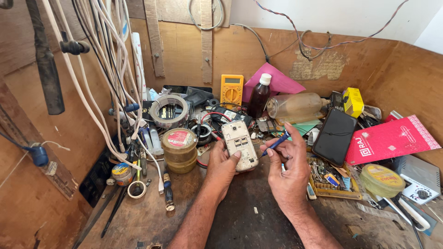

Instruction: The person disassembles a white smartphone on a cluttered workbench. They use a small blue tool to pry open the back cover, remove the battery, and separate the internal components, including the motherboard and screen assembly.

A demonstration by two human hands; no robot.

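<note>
The wooden bench, scarred and dark, carries everything; take the phone as the landmark. It lies at bench centre, back cover off, pale plastic, long axis running away from the person and leaning slightly left. The left hand is closed around its lower left edge, thumb on the back. Just right of it, the right hand pinches a slim blue screwdriver, tip aimed at the phone's right edge, closest of the two. Left stand stacked round tins.
</note>
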